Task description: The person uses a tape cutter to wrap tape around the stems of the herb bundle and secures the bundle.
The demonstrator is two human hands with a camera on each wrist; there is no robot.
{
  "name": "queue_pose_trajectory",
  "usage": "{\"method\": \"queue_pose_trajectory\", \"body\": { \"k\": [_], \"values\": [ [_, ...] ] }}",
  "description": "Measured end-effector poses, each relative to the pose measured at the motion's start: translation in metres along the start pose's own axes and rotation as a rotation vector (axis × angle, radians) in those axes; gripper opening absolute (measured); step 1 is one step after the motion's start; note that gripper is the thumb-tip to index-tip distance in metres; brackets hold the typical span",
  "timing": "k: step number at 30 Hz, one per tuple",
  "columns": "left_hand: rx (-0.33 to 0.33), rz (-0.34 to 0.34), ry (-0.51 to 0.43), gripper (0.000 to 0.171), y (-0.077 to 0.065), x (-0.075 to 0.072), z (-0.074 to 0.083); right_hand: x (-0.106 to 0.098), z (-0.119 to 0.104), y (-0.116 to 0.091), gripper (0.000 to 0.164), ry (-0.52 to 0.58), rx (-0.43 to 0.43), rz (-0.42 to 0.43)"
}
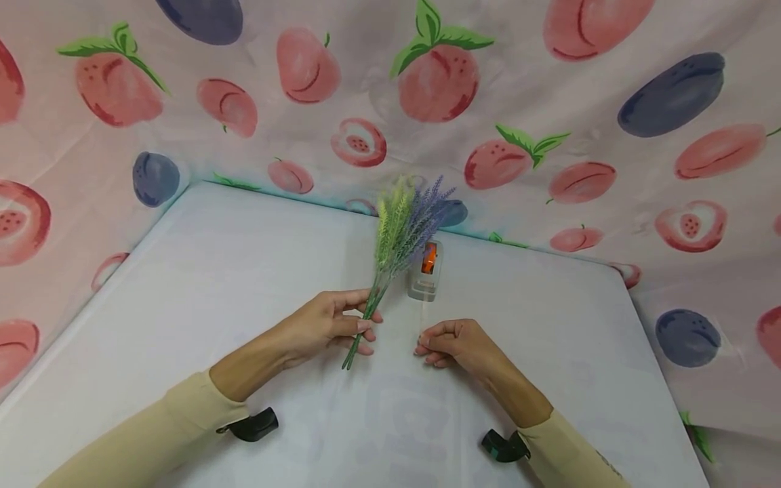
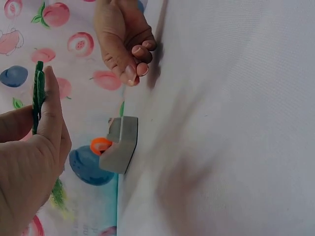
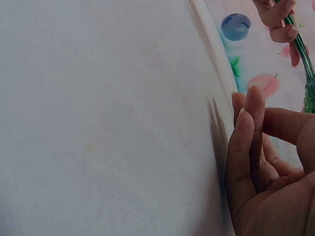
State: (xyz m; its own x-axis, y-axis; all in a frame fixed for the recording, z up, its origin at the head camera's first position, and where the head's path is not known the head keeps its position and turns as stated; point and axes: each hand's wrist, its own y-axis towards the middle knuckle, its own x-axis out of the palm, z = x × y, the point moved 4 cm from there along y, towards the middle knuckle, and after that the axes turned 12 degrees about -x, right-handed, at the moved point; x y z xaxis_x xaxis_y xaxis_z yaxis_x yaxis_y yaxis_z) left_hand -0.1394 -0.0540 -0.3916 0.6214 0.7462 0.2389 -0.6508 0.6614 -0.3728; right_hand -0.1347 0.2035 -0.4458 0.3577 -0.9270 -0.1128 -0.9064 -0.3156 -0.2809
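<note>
Sensibly, the left hand point(image 1: 329, 325) pinches the likely light, springy flowers point(image 1: 393, 227) by their stems point(image 1: 377, 295); right hand point(image 1: 454, 342), at three o'clock, pinches tape point(image 1: 425, 314).

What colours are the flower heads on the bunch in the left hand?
The flower heads are yellow-green and purple, clearest in the head view.

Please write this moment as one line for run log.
left hand: holds flower stems | right hand: pinches apparent tape strip | dispenser: on table

A white table point(image 1: 274, 251) before fruit-print sheeting point(image 1: 378, 81) marks an indoor tabletop workspace.
</note>
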Motion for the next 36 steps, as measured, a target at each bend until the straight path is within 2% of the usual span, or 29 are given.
{"method": "queue_pose_trajectory", "body": {
  "k": [10, 14, 20, 26, 36],
  "values": [
    [0.050, -0.085, 0.016, 0.053, 0.001, 0.010, 0.004, 0.001, 0.002, 0.000, 0.025, 0.006, 0.024, 0.028],
    [0.057, -0.098, 0.064, 0.056, 0.002, 0.013, 0.007, 0.001, 0.002, 0.000, 0.026, -0.002, 0.018, 0.022],
    [0.080, -0.037, 0.169, 0.051, 0.012, 0.008, 0.011, 0.001, -0.001, 0.000, 0.027, -0.006, -0.001, 0.004],
    [0.089, 0.049, 0.231, 0.047, 0.028, 0.003, 0.012, 0.001, -0.003, 0.001, 0.029, -0.008, -0.012, -0.005],
    [0.047, 0.063, 0.171, 0.047, 0.053, -0.003, 0.009, 0.001, -0.001, 0.001, 0.026, -0.007, 0.014, 0.012]
  ]
}}
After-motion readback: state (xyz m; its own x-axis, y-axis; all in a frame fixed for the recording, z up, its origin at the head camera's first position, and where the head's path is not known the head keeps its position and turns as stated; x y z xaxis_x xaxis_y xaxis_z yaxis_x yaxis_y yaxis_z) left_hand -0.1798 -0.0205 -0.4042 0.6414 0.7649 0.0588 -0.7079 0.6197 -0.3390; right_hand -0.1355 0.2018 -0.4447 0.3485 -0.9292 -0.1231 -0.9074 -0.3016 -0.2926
